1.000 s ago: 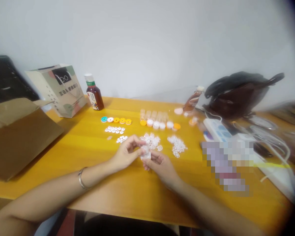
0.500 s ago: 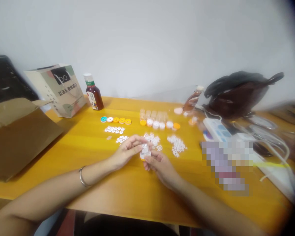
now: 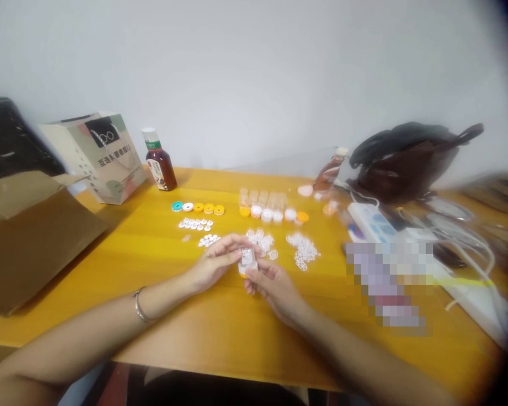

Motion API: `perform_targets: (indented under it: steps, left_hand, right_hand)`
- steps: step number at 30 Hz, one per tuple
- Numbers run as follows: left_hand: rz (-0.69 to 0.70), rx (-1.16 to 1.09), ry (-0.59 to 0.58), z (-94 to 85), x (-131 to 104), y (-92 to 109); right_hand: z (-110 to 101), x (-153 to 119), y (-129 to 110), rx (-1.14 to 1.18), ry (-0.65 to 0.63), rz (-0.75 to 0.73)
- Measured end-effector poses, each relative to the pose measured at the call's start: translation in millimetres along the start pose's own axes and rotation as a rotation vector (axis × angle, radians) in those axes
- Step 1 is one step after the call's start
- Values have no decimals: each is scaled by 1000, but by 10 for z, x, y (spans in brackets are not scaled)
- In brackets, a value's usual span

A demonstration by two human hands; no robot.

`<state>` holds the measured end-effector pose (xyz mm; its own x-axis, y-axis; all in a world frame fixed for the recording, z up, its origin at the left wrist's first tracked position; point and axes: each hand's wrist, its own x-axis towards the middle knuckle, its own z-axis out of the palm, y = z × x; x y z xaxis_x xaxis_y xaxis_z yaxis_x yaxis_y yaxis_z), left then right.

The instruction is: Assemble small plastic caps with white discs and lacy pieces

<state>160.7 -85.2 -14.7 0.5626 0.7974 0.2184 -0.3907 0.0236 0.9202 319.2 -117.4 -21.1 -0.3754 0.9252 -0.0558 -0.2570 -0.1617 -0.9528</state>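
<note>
The right hand (image 3: 279, 287) clamps the orange-based clear container (image 3: 248, 258) low, presumably steadying it while the left hand (image 3: 213, 265) pinches its top.

A brown cardboard box (image 3: 42, 248) sits at the left of a wooden table (image 3: 186, 338). Behind it is a printed paper bag (image 3: 105, 152), with a white-capped dark red bottle (image 3: 165, 172) just beside. At right, a brown bottle (image 3: 329, 173) is near a dark bag (image 3: 410, 166).
</note>
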Motion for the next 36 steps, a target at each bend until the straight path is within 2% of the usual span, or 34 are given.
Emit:
perform_targets:
  steps: [2,8,13,18,22,27,32,36]
  left_hand:
    - [2,-16,-7,16,-9,-8]
    - [14,33,105,28,-1,-40]
    - [-51,-72,-30,54,-6,-9]
    - [-7,-10,107,41,-20,-78]
    - [-46,-104,71,26,-4,-81]
    - [34,8,149,45,-11,-76]
    - [-39,-86,50,62,-22,-57]
    - [10,42,180,64,-19,-66]
  right_hand:
    - [-1,5,6,-24,2,-9]
    - [8,1,12,-22,17,8]
    - [12,-2,-13,-6,10,-13]
    - [15,-1,-14,-24,27,-8]
    - [14,5,-9,11,41,21]
    - [32,-9,-32,31,38,37]
    - [45,-20,-52,95,33,58]
    - [26,-2,-26,77,36,56]
